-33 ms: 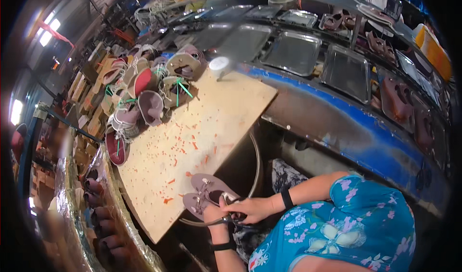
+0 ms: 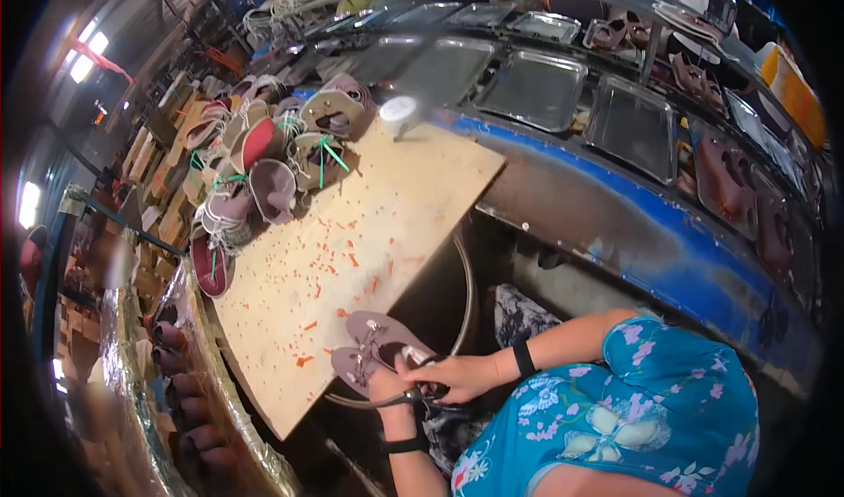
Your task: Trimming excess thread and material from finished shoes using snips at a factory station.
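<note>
Two mauve sandals [image 2: 374, 343] lie side by side at the near edge of a pale wooden board [image 2: 369, 224]. My left hand [image 2: 391, 390] comes up from the lower edge with a black band on its wrist, and its fingers grip the nearer sandal. My right hand [image 2: 457, 378] reaches in from the right, also with a black wristband, and touches the left hand. It is closed on a thin dark tool [image 2: 413, 398] that pokes out between the two hands; what kind of tool it is stays unclear. Part of the sandals is hidden by my fingers.
A heap of sandals and soles [image 2: 264, 163] tied with green strips fills the board's far left. Orange scraps [image 2: 338, 264] dot the board. A white cup [image 2: 401, 110] stands at its far end. Metal trays [image 2: 536, 88] ride a blue conveyor [image 2: 615, 224]. A round metal rim [image 2: 469, 299] lies under the board.
</note>
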`<control>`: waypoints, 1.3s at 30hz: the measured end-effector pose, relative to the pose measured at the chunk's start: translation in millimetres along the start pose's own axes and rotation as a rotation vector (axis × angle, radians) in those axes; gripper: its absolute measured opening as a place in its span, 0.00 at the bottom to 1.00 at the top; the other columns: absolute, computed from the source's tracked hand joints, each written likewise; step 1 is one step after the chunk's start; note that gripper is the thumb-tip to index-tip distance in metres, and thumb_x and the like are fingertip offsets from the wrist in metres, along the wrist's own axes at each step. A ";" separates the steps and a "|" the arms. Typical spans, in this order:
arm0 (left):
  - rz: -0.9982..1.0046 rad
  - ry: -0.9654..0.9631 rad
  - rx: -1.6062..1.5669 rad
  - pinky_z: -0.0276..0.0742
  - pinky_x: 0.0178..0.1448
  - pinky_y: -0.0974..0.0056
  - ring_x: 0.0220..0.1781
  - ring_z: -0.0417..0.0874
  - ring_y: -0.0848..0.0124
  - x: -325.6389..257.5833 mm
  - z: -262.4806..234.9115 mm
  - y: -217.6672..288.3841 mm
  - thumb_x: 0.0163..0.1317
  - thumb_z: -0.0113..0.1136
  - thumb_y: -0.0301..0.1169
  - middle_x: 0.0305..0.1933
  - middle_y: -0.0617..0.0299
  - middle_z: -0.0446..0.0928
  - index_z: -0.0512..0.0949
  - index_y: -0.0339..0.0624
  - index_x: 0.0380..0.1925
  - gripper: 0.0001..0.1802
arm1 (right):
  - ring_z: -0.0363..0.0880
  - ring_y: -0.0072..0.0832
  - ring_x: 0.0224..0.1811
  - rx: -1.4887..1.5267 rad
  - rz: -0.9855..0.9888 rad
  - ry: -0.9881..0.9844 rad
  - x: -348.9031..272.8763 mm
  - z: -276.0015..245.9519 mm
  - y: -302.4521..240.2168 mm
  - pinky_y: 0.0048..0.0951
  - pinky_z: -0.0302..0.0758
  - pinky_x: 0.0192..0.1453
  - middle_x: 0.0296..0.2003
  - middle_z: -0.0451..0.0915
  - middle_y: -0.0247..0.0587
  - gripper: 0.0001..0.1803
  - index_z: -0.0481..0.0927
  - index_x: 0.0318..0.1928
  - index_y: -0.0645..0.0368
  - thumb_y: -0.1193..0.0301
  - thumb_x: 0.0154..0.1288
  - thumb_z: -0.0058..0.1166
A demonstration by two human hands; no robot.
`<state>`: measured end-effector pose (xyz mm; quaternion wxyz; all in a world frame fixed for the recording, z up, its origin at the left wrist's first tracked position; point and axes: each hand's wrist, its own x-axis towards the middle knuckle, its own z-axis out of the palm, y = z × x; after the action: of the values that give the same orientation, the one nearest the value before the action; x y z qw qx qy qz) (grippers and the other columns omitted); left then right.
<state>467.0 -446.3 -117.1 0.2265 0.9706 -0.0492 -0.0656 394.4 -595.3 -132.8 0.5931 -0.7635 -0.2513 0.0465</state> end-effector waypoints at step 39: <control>-0.268 -0.478 -1.468 0.80 0.47 0.65 0.44 0.81 0.67 -95.6 -21.3 -98.2 0.66 0.52 0.34 0.48 0.56 0.77 0.68 0.38 0.56 0.20 | 0.81 0.40 0.35 -0.357 0.298 0.114 13.4 -12.8 -11.0 0.34 0.76 0.38 0.32 0.80 0.46 0.29 0.76 0.49 0.60 0.60 0.47 0.67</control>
<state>382.3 -337.5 -131.9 0.7836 0.5297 0.0767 -0.3152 407.1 -598.8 -115.8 0.4488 -0.8862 -0.1061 0.0451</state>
